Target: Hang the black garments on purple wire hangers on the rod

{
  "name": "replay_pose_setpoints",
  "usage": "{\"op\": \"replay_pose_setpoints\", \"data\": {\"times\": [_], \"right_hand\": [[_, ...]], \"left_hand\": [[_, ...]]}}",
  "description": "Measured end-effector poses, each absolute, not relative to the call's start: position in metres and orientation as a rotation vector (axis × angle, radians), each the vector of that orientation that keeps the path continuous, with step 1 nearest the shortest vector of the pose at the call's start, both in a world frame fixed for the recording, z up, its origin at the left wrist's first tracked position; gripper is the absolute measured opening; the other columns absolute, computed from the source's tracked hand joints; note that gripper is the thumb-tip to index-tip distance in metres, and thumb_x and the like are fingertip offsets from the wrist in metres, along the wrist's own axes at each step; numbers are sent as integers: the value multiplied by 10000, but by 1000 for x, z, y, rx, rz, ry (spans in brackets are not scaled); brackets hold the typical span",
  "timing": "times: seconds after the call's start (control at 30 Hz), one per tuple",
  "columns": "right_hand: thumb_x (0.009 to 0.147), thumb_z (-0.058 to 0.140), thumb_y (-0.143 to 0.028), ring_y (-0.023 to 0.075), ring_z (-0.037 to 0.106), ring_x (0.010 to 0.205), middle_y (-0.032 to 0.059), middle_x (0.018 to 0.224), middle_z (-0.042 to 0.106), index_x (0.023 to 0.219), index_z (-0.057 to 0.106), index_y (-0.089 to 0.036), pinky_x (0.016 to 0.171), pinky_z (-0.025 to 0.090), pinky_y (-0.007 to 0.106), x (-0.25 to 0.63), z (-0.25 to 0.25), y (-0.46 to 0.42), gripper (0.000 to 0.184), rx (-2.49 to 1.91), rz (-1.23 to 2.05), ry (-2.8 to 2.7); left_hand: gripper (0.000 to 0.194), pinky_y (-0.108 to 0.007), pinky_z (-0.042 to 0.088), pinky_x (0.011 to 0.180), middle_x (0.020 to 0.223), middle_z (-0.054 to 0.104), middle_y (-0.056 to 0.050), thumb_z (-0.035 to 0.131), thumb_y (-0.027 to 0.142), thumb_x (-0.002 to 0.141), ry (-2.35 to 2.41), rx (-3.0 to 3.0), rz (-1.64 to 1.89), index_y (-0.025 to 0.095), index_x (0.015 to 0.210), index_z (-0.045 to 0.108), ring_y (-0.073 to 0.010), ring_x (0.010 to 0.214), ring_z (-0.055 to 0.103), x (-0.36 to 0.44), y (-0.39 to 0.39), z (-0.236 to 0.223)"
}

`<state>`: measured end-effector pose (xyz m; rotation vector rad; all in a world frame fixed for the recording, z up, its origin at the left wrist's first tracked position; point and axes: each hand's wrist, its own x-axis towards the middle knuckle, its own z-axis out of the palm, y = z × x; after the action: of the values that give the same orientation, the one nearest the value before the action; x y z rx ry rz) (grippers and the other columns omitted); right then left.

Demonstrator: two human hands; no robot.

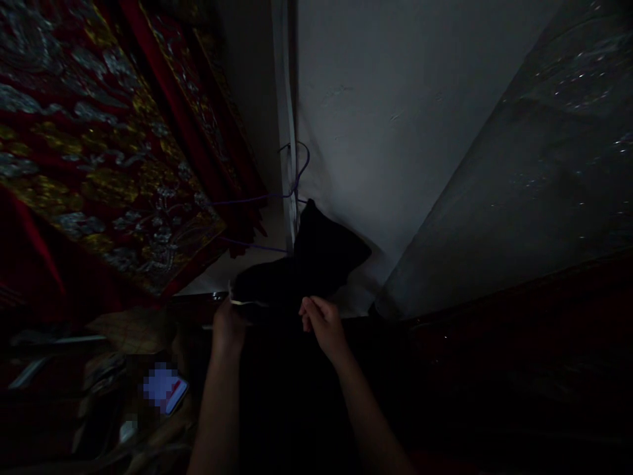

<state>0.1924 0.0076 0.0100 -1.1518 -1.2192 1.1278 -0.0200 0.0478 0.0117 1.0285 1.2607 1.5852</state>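
A black garment hangs by its right part on a purple wire hanger; the hanger's left wires show bare. My left hand is closed at the garment's left edge, where a thin pale strip crosses the dark cloth. Its fingertips are partly lost in shadow. Over the lower cloth, my right hand is closed, with thumb and fingers pinched together against the black fabric. Low light hides the garment's folds and exact shape.
A white vertical strip runs down the wall behind the hanger. Red embroidered cloth hangs at left. A clear plastic sheet slants across the right. At lower left, a person's arm is near a lit phone.
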Motion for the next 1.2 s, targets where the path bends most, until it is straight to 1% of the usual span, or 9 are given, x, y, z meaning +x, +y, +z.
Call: {"op": "replay_pose_setpoints", "data": {"times": [0.17, 0.27, 0.37, 0.5, 0.63, 0.7, 0.83, 1.03, 1.2], "right_hand": [[867, 639, -464, 223, 631, 966, 72, 979, 687, 949, 647, -208, 910, 479, 350, 207, 14, 10, 269, -1236, 802, -1425], [826, 694, -388, 255, 587, 1192, 97, 1263, 641, 1213, 585, -237, 1059, 429, 399, 198, 25, 3, 430, -1103, 905, -1523], [865, 566, -331, 265, 620, 1130, 86, 1173, 689, 1132, 642, -240, 1054, 434, 419, 191, 30, 2, 293, -1064, 1000, -1464], [740, 561, -316, 227, 633, 764, 29, 767, 679, 772, 650, -222, 776, 516, 359, 204, 38, 16, 133, -1091, 1226, -1213], [618, 610, -299, 169, 528, 572, -12, 569, 561, 605, 553, -217, 572, 442, 284, 232, 65, 42, 101, -1064, 1267, -1107], [627, 606, -285, 155, 499, 556, -18, 557, 544, 585, 553, -213, 557, 415, 271, 247, 83, 58, 99, -1066, 1117, -1250], [700, 558, -248, 201, 602, 751, 23, 729, 651, 719, 661, -200, 700, 468, 303, 259, 105, 87, 116, -1045, 606, -1498], [752, 467, -174, 173, 586, 693, 18, 821, 673, 1199, 638, -189, 710, 478, 293, 241, 84, 127, 479, -1156, 552, -1444], [766, 489, -252, 167, 550, 661, 5, 676, 624, 679, 630, -192, 665, 433, 274, 250, 67, 141, 177, -1260, 553, -1563]], "left_hand": [[348, -284, 516, 746, 777, 666, -4, 741, 511, 734, 1127, 893, 1648, 188, 809, 637, -165, 767, 649, 29, 30, 27], [261, -282, 506, 787, 812, 669, -11, 704, 451, 818, 1087, 1155, 1596, 192, 836, 676, -175, 818, 641, 61, 15, 44], [210, -319, 502, 871, 904, 675, -50, 646, 394, 892, 1104, 1428, 1626, 194, 886, 709, -205, 912, 644, 80, 7, 57], [277, -375, 444, 1034, 1152, 665, -92, 549, 410, 960, 1046, 1668, 1569, 217, 1058, 722, -248, 1160, 600, 71, 15, 60], [514, -346, 540, 813, 875, 734, -57, 373, 546, 999, 846, 1738, 1019, 205, 905, 746, -230, 838, 688, 46, 32, 44], [522, -317, 530, 664, 701, 708, -39, 482, 614, 930, 890, 1772, 826, 205, 706, 718, -222, 669, 661, 33, 39, 37], [334, -284, 471, 573, 629, 698, -19, 754, 570, 713, 1070, 1968, 643, 246, 649, 708, -228, 591, 655, 11, 47, 38], [213, -281, 418, 567, 627, 695, -26, 773, 447, 661, 1324, 2158, 430, 268, 596, 677, -228, 576, 654, -32, 56, 48], [187, -287, 407, 579, 674, 707, -44, 726, 430, 697, 1565, 2119, 369, 260, 632, 682, -239, 609, 657, -75, 67, 52]]}}
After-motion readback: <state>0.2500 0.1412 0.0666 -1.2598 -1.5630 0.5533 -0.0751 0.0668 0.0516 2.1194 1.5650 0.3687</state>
